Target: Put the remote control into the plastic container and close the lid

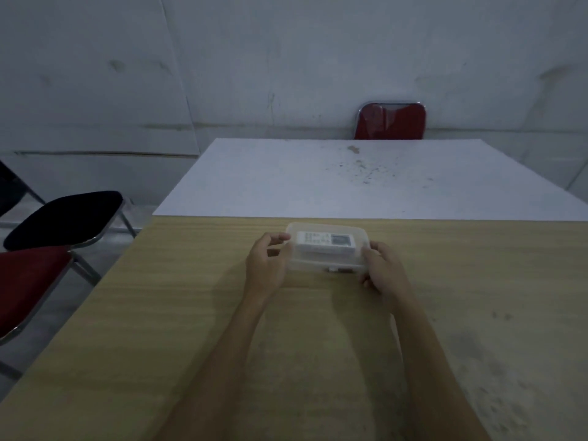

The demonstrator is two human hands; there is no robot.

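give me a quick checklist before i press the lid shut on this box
1. Remote fully inside the box, lying flat: ok.
2. Lid sitting over the box, lined up with its rim: looks ok, though the clear plastic makes the edges hard to read.
3. Front latch snapped: cannot tell.
4. Left hand at the left end of the box, fingers loosely curled, grip open: ok for steadying.
5. Right hand on the right end: ok, but grip firmness cannot tell.
6. Box resting flat on the wooden table: ok.
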